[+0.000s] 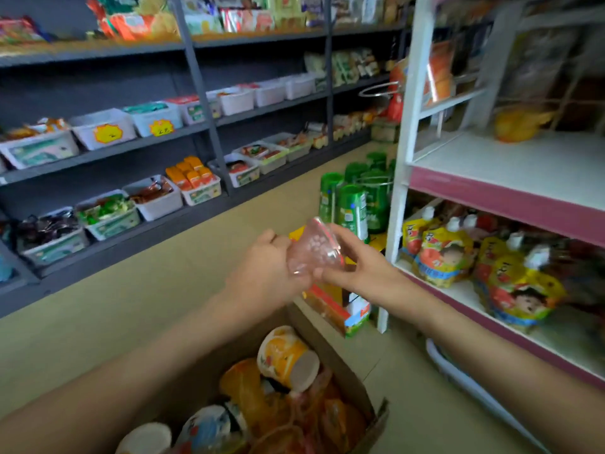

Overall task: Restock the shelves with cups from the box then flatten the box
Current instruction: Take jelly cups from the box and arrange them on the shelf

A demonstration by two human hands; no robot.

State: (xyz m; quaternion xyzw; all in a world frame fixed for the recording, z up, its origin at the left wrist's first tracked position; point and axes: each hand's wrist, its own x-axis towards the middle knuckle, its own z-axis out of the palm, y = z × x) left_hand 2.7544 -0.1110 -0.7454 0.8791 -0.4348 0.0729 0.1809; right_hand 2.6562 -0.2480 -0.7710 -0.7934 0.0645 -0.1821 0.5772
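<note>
Shop aisle shelving ran along both sides, dark racks on the left and a white shelf (510, 165) with bare space on the right. Above the open box (330, 335), both hands were closed on one clear pink cup (314, 249): left hand (265, 270) cupping its base, right hand (355, 262) pinching the rim side, probably to steady it before shelving. More cups (284, 358) lay jumbled in the box below.
</note>
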